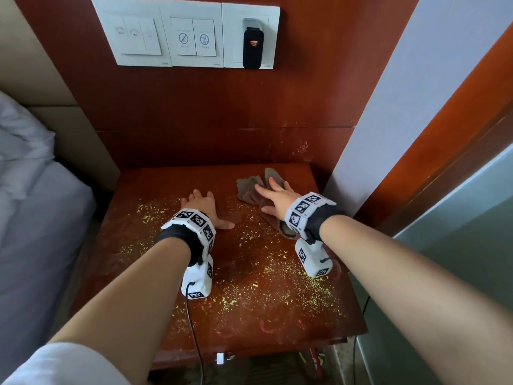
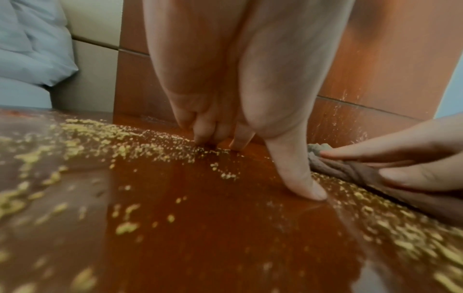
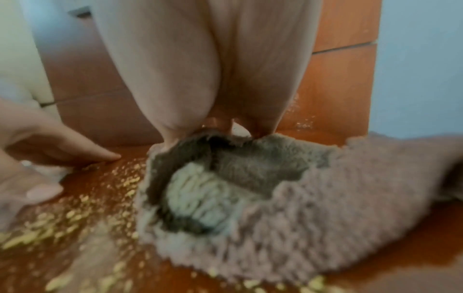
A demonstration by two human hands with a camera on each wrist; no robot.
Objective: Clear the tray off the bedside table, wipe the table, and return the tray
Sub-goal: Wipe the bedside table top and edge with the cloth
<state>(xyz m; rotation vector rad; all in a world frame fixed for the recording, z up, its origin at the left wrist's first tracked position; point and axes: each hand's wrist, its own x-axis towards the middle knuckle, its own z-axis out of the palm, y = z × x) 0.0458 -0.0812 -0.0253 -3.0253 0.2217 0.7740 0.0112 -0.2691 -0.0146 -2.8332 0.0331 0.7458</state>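
Wiping is the step in hand: the right hand (image 1: pixel 277 197) presses flat on a crumpled grey-brown terry cloth (image 1: pixel 251 187) at the back right of the reddish-brown wooden counter (image 1: pixel 249 309), while the left hand (image 1: pixel 204 208) rests spread on its surface. No tray is in view. Next, the cloth likely must sweep the scattered yellow crumbs (image 1: pixel 277 295) together.

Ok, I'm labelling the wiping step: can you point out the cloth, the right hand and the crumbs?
cloth (image 1: pixel 251 184), head view, bare folds beyond the fingertips.
right hand (image 1: pixel 276 197), head view, back of the hand.
crumbs (image 1: pixel 258 284), head view, scatter on the tabletop.
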